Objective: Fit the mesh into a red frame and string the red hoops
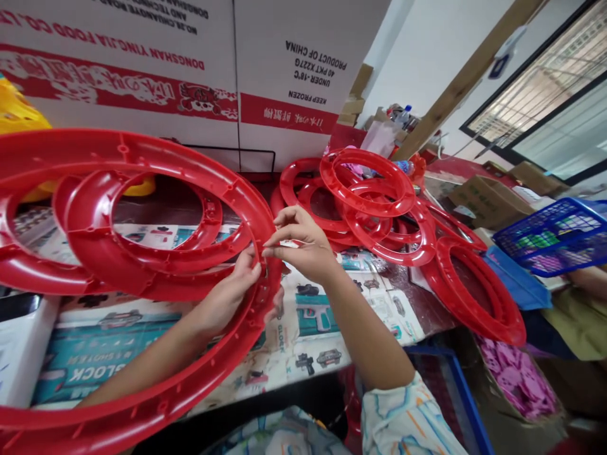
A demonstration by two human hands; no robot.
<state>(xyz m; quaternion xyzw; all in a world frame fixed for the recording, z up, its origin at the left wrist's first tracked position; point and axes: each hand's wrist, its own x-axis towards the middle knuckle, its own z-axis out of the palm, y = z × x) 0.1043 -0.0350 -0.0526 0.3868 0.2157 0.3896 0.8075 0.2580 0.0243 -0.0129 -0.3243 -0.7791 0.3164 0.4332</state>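
A large red plastic ring (190, 165) with small pegs and ribs along its hollow inner face is tilted up in front of me at the left. My left hand (232, 294) reaches through the ring and grips its right side, thumb on the near face and fingertips showing past the outer edge. Just above that grip, my right hand (303, 246) has its thumb and fingers pinched together at the ring's rim. Whatever is between those fingertips is too small to make out. Behind the large ring, smaller red rings (90, 218) overlap on the printed sheet (322, 316).
Several red rings (374, 205) are heaped on the table at the right. A big white carton (289, 82) stands behind. Beyond the heap, a person's arm (590, 278) is by a blue basket (554, 237). Pink pieces (516, 379) fill a box below the table edge.
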